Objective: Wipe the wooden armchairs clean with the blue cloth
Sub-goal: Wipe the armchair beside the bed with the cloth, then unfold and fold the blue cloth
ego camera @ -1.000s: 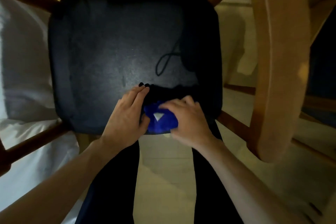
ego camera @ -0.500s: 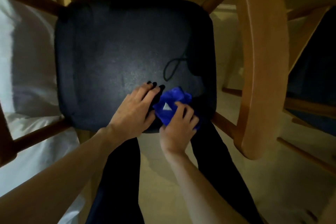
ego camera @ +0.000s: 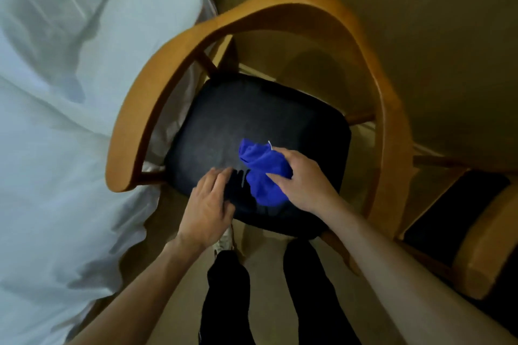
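Observation:
A wooden armchair with a curved light-wood back and arms stands in front of me, its dark seat cushion in the middle. My right hand is shut on the bunched blue cloth, held just above the front of the cushion. My left hand rests flat on the cushion's front edge, fingers spread, beside the cloth. A second armchair shows partly at the right edge.
A bed with white bedding runs along the left, close against the chair's left arm. A beige wall is behind the chair. My dark-trousered legs stand on the pale floor below the seat.
My view has pulled back and up, so the whole chair back now shows. My right hand has lifted the blue cloth off the seat's front edge and gathered it.

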Tool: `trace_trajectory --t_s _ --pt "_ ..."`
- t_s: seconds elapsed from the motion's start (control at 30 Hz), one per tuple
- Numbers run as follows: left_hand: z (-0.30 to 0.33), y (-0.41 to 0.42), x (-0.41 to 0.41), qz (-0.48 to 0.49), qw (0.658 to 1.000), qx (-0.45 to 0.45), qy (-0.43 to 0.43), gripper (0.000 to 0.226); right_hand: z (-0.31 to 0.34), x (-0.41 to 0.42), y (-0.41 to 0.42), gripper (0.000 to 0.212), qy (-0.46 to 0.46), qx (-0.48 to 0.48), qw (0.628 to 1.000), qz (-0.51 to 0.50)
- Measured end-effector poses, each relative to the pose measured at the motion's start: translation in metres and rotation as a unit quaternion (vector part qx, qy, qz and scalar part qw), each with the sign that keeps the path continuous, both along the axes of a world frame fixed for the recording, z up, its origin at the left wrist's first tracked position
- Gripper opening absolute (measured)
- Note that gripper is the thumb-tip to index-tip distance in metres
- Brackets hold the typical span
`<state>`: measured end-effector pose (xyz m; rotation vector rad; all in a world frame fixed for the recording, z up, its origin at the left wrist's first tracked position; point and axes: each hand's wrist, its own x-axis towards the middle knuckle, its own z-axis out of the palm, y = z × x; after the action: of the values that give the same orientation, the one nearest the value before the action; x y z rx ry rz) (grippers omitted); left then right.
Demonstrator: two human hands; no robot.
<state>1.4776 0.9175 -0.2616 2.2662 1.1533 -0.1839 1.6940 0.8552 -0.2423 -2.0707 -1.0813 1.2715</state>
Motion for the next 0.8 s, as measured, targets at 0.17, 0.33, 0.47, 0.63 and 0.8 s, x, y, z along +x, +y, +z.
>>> trace_trajectory --t_s 0.17,0.33,0.47,0.63,0.8 --pt "0.038 0.017 -0.008 0.01 0.997 -0.014 -0.069 0.082 0.056 -0.015 0.011 0.046 0.0 0.041 0.999 -0.025" --pt "0.087 0.04 -0.004 -0.032 0.987 -0.047 -0.152 0.098 0.114 -0.032 0.016 0.036 0.021 0.079 0.996 -0.046" --pt "0.128 0.06 -0.002 -0.046 0.976 -0.004 -0.214 0.11 0.156 -0.042 0.013 0.035 0.002 0.105 0.994 -0.03" --pt "0.18 0.079 -0.006 -0.127 0.955 0.011 -0.267 0.096 0.197 -0.06 0.01 0.028 -0.054 0.124 0.991 0.019" --pt "0.228 0.095 -0.019 -0.175 0.938 0.051 -0.295 0.038 0.232 -0.075 0.01 0.036 -0.146 0.175 0.973 0.043"
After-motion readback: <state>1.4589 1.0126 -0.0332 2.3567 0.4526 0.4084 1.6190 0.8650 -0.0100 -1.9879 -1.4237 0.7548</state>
